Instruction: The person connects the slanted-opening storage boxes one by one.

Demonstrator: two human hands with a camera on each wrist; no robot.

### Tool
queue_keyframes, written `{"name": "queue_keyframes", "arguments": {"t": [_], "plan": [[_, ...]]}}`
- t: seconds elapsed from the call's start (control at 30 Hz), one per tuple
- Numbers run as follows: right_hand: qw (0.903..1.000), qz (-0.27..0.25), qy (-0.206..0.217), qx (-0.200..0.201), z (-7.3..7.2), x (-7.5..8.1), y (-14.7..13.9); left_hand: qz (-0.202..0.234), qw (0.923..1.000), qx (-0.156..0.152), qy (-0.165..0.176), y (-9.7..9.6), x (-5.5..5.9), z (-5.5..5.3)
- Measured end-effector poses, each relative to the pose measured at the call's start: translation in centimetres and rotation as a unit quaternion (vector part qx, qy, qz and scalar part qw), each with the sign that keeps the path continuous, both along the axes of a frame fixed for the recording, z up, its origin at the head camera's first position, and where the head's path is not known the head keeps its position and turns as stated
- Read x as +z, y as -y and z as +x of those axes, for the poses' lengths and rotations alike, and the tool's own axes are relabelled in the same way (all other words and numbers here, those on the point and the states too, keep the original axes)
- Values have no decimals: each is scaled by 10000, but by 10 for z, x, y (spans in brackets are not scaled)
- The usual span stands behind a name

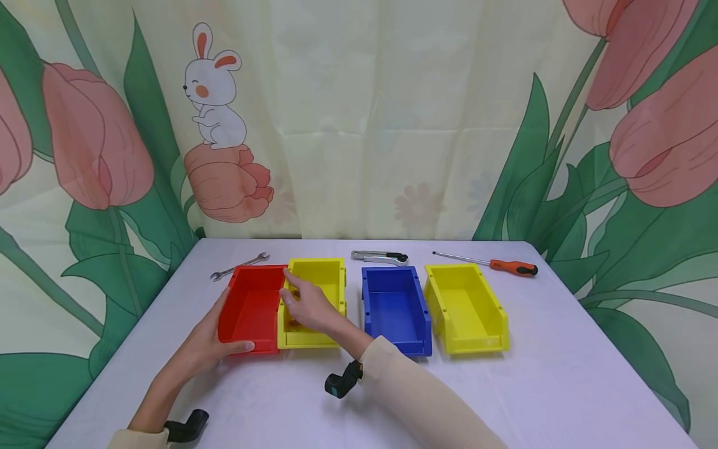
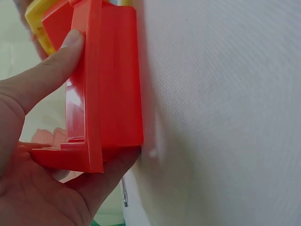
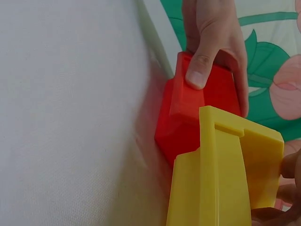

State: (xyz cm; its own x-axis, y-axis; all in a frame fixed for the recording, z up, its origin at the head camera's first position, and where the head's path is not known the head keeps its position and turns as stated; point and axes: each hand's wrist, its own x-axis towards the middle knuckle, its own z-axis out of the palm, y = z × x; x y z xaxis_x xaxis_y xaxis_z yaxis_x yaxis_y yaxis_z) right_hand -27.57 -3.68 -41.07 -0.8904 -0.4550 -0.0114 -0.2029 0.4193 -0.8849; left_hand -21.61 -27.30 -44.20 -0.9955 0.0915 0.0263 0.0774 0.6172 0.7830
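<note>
My left hand [image 1: 204, 343] grips the red bin [image 1: 252, 308] at its front left corner. Its thumb lies over the front lip, and its fingers run along the left wall. Directly beside it, side by side, is a yellow bin [image 1: 316, 280]. My right hand [image 1: 308, 305] reaches across this bin and grips its left wall, with fingertips right at the rim beside the red bin. In the right wrist view, curled fingers [image 3: 288, 193] show inside the yellow bin [image 3: 225, 174]. The right hand hides part of this bin's floor.
To the right stand a blue bin [image 1: 395, 312] and a second yellow bin [image 1: 468, 312]. Behind the bins lie a wrench [image 1: 240, 266], a utility knife [image 1: 378, 254] above another metal tool [image 1: 384, 260], and an orange-handled screwdriver [image 1: 505, 267]. A printed curtain hangs behind the white table [image 1: 538, 386].
</note>
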Motion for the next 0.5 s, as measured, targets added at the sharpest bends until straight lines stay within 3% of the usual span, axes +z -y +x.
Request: {"name": "queue_keyframes", "arguments": {"t": [0.5], "plan": [[10000, -1, -46, 28, 1, -4, 0, -43, 9999, 82, -56, -1, -1, 1]]}}
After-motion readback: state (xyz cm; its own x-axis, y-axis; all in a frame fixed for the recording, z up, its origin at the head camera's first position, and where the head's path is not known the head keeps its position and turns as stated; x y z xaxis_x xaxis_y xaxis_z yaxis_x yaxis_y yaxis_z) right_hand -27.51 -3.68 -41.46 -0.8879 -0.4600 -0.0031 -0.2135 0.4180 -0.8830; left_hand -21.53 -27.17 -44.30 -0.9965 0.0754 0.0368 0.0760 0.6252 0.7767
